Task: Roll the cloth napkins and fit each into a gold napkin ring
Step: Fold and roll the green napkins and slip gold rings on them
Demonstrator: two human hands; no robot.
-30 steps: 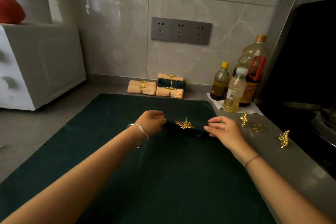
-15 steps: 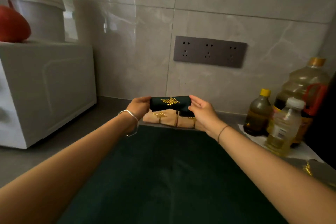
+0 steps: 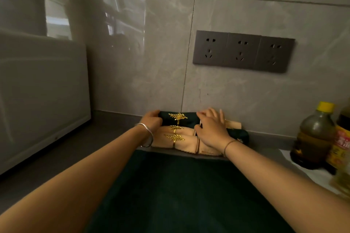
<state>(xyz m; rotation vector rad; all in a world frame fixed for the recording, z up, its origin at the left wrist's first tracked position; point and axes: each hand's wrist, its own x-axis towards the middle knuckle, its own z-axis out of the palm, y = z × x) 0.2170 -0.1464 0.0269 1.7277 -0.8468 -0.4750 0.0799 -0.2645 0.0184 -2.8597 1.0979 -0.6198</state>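
Here, against the tiled wall (image 3: 236, 92) at the back of the counter (image 3: 111, 134), a rolled dark green napkin (image 3: 190, 120) in its gold ring (image 3: 178, 116) sits atop ringed beige napkins (image 3: 186, 138). The left hand (image 3: 151, 122) curls round its left end. The right hand (image 3: 212, 128) lies over the other end, fingers (image 3: 212, 114) loosely spread.

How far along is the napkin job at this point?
Done: beige rolls already wear gold leaf rings, stacked by the wall. In hand: the left hand grips a ringed green roll on top of them, right hand resting on its other end. Left: perhaps the flat green cloth in front, unrolled.
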